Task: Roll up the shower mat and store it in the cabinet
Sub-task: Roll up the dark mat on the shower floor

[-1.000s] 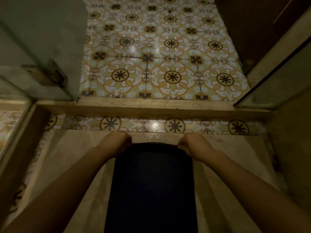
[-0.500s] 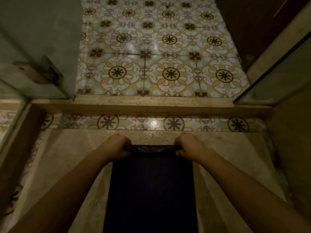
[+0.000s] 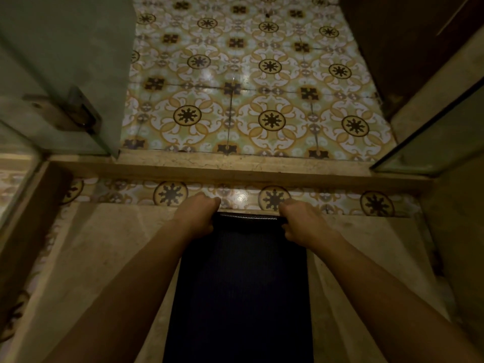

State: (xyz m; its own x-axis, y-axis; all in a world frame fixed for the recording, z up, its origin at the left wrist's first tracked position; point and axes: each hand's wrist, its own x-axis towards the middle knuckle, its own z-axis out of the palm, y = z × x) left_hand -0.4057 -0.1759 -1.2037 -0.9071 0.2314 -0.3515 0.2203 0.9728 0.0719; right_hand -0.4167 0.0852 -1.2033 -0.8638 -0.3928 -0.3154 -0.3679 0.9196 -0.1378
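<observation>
- Dark navy shower mat point(image 3: 241, 289) lies flat on the beige stone shower floor point(image 3: 104, 258), far end curled over a bit
- our left hand point(image 3: 197, 216) and right hand point(image 3: 301, 222) are both clenched on that far edge, one per corner
- patterned tiles point(image 3: 256, 100) past the stone curb point(image 3: 235, 169), glass door point(image 3: 65, 61) on the left

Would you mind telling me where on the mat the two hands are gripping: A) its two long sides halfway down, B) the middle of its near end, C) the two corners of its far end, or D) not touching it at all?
C: the left hand and right hand each clasp a corner of the mat's far end, beside the patterned tile strip.
</observation>
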